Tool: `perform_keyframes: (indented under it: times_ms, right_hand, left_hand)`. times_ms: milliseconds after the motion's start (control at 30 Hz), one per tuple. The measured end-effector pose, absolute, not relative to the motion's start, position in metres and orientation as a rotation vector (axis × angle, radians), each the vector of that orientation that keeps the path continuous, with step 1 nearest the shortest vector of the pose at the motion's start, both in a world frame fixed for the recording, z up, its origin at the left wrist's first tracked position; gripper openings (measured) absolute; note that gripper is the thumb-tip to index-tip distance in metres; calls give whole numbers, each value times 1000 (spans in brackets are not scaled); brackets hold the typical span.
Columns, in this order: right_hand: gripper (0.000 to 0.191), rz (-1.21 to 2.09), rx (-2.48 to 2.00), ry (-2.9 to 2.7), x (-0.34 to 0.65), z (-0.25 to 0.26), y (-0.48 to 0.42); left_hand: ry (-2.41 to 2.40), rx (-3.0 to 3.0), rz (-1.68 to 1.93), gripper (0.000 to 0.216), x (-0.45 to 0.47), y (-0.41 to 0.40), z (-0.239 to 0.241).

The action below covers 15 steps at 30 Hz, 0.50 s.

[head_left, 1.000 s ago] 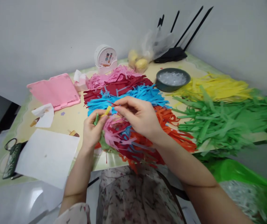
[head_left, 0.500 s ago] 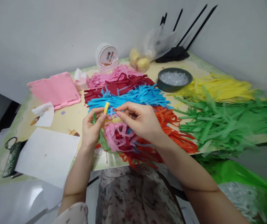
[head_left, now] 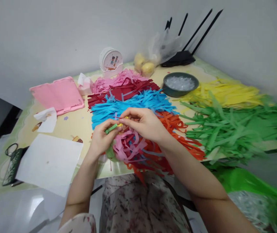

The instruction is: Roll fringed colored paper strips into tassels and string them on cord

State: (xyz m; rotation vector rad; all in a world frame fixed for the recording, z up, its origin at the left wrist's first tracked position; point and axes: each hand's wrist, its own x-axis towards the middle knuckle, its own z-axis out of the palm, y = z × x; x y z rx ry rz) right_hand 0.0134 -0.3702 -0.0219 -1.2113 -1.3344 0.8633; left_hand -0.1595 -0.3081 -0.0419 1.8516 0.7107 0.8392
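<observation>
My left hand is closed on a green strip, whose end pokes out between thumb and fingers. My right hand pinches close beside it, with a bit of yellow strip between the two hands' fingertips. A thin dark-red strand seen a moment ago is now mostly hidden by the fingers. Below my hands hangs a bunch of pink strips with some green and red mixed in. Blue strips lie just beyond, and orange-red strips spread at the right.
Dark red strips, pink strips, yellow strips and green strips lie in piles. A dark bowl holds clear pieces. A pink case, white paper and scissors lie left. A black router stands behind.
Both hands have drawn together, the left moving slightly right. The yellow strip, upright before, is now folded down between the fingertips, and the green strip's end shows more.
</observation>
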Motion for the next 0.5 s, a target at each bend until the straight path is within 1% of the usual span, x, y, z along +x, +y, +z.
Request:
perform_keyframes:
  times_ms: [100,167,267,400,500]
  right_hand:
    - [12,581,-1109,-1084,14,-18,-374]
    - [8,509,-1038,-1006,13,-13,-379]
    - [7,521,-1069,-1230,9,-9,-383]
    - [14,502,-1096,-1587,1,-10,-378]
    - [12,491,-1143,-1652,-3,-10,-372]
  left_hand:
    - [733,1885,760,14,-158,-307,-43]
    - [726,1899,746,22,-160,-305,-43]
    - [661,1923,834,30,-162,-301,-43]
    - [618,1971,860,31,-164,-300,-44]
    - [610,1982,831,29,-164,-304,-43]
